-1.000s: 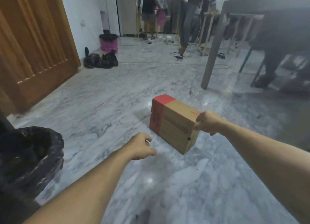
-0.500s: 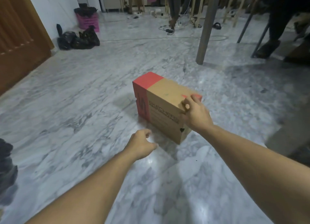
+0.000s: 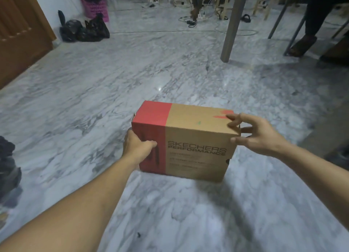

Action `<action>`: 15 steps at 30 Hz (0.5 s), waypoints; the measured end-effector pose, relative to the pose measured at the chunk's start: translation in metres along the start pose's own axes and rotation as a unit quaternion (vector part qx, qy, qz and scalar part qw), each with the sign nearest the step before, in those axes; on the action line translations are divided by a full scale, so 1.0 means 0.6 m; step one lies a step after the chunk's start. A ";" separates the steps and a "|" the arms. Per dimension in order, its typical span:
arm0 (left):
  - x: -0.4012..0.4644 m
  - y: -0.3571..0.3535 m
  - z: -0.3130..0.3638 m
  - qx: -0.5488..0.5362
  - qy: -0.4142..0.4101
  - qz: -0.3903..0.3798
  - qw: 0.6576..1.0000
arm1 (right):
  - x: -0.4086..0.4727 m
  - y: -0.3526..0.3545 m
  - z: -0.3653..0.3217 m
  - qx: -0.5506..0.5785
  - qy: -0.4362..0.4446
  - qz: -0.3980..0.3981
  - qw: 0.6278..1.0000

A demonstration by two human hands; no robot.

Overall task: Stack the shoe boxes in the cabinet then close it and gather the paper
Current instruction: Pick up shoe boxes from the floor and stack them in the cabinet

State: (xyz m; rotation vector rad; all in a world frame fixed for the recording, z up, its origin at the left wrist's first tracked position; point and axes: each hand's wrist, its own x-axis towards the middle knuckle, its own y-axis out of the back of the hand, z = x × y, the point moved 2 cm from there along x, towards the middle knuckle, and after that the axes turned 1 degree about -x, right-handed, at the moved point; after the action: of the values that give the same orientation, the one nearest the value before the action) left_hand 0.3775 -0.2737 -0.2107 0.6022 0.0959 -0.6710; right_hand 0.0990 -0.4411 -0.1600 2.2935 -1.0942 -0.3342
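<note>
A brown and red cardboard shoe box (image 3: 190, 136) with dark lettering on its near side sits on the marble floor in front of me. My left hand (image 3: 137, 147) grips its red left end, thumb on the near side and fingers behind the corner. My right hand (image 3: 255, 133) holds the box's right end, fingers spread over the top edge and thumb on the near side. No cabinet and no paper show in this view.
A wooden door (image 3: 20, 31) stands at the left. Black bags (image 3: 85, 30) and a pink bin (image 3: 95, 6) sit by the wall. A grey table leg (image 3: 231, 27) rises ahead on the right, with chair legs, cables and people's legs beyond. A dark bag (image 3: 7, 168) lies at the left edge.
My left hand has moved from the floor in front of the box onto its red end. The right hand has shifted along the right end, and the box has turned square to me.
</note>
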 end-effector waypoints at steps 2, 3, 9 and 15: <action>-0.010 0.006 -0.015 -0.056 0.009 -0.017 0.998 | -0.005 0.013 -0.001 0.069 -0.019 -0.024 0.997; -0.014 0.009 -0.023 -0.083 0.009 -0.019 0.996 | -0.006 0.019 0.001 0.092 -0.025 -0.030 0.995; -0.046 0.027 -0.060 -0.160 -0.027 -0.018 0.987 | -0.003 -0.010 0.052 0.194 -0.078 0.130 0.969; -0.106 0.034 -0.114 -0.151 0.031 -0.097 0.983 | -0.044 -0.112 0.082 0.169 -0.141 0.055 0.974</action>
State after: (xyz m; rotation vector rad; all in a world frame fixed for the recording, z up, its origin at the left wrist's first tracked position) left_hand 0.3470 -0.1880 -0.2399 0.3228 0.3117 -0.8084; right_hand 0.1028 -0.4059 -0.2398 2.5184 -1.5154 -0.4726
